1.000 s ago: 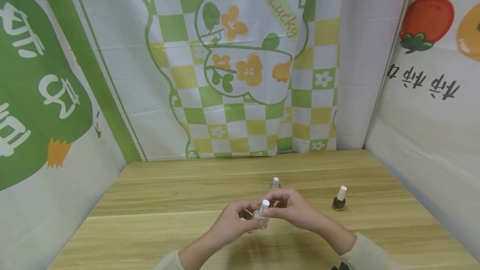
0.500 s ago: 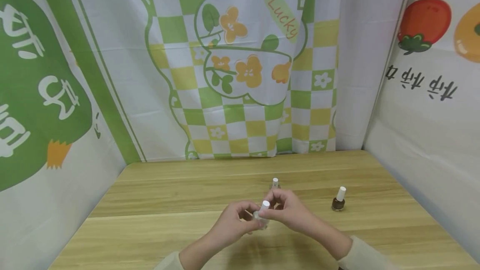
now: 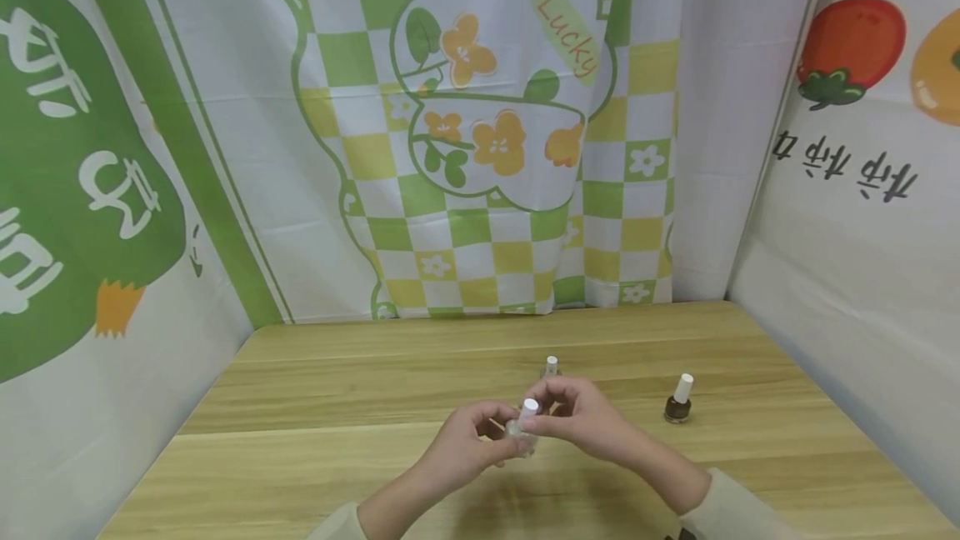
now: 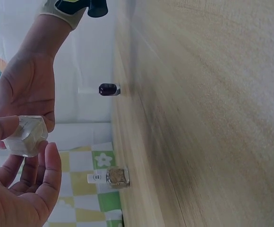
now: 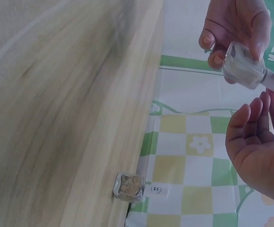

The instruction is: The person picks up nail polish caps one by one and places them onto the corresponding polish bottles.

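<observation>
A clear glass nail polish bottle [image 3: 519, 435] with pale contents and a white cap [image 3: 529, 409] is held above the table, tilted a little. My left hand [image 3: 471, 447] grips its glass body between thumb and fingers, as the left wrist view shows of the bottle [image 4: 27, 136]. With thumb and fingers, my right hand [image 3: 588, 422] pinches the white cap, which meets the bottle's neck in the right wrist view. Just beyond the right hand stands a second nail polish bottle [image 5: 130, 187] with glittery beige contents, its lower part hidden in the head view.
A dark brown nail polish bottle [image 3: 677, 408] with a white cap stands upright to the right of my right hand. The wooden table [image 3: 315, 407] is bounded by printed curtains [image 3: 480, 257] at the back and both sides.
The right thumb and fingers shift slightly at the cap. Both hands stay in nearly the same place, and the standing bottles have not moved.
</observation>
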Available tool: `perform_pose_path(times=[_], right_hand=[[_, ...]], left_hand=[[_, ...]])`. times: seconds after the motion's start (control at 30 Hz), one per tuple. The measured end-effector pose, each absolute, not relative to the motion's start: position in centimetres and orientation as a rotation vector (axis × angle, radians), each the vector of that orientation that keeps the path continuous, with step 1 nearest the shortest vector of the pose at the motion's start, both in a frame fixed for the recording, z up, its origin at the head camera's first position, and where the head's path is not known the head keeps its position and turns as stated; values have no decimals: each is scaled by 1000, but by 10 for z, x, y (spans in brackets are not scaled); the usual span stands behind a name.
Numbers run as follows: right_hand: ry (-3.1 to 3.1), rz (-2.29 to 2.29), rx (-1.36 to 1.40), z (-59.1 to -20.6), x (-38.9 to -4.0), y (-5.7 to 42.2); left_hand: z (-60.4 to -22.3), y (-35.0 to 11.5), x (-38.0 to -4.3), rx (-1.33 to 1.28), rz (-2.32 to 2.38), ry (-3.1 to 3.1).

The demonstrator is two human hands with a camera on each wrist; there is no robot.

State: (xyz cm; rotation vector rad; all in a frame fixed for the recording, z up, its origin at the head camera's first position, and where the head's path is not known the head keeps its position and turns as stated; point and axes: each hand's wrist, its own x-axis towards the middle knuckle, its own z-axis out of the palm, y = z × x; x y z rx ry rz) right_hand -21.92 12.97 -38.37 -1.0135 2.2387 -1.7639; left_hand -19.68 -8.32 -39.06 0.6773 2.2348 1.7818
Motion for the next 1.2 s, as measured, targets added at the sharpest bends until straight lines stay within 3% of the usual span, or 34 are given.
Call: perform_pose_path(times=[0.3, 1.2], right_hand=[[2093, -1778, -1153, -386, -224, 133], [2325, -1819, -830, -384, -216, 121]], left_hand=[[-392, -84, -198, 667, 1796, 2222], [-394, -82, -200, 652, 1837, 2265]])
